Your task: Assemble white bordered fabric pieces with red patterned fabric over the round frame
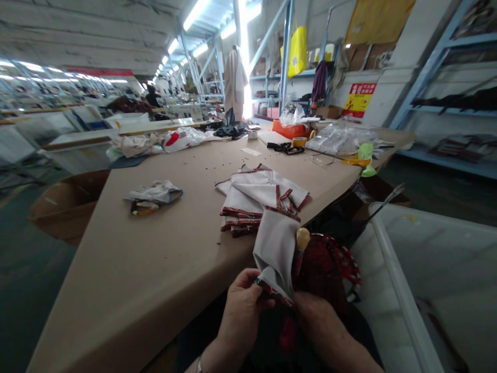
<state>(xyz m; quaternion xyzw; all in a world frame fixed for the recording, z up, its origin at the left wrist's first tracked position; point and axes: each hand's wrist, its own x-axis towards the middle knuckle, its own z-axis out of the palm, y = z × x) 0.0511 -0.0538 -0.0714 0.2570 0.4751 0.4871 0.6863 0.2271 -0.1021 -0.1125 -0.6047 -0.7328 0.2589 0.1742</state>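
Between my two hands hangs a light grey fabric piece (275, 238) with a dark red patterned edge. My left hand (243, 305) pinches one end of that edge between thumb and fingers. At the other end my right hand (316, 313) is closed on the fabric, its fingertips mostly hidden. The far part of the piece rests over the table's edge, against a stack of similar grey pieces with red trim (243, 202). Just right of the held piece are a pale rounded knob (303, 238) and a basket-like container with dark red cloth (326, 264).
A brown-covered table (174, 259) spans the middle. On it lie a crumpled grey cloth (155, 192), black straps (285, 148), a tape roll (299, 141) and plastic bags (341, 139). A white bin (435, 269) stands at right, a cardboard box (70, 207) at left.
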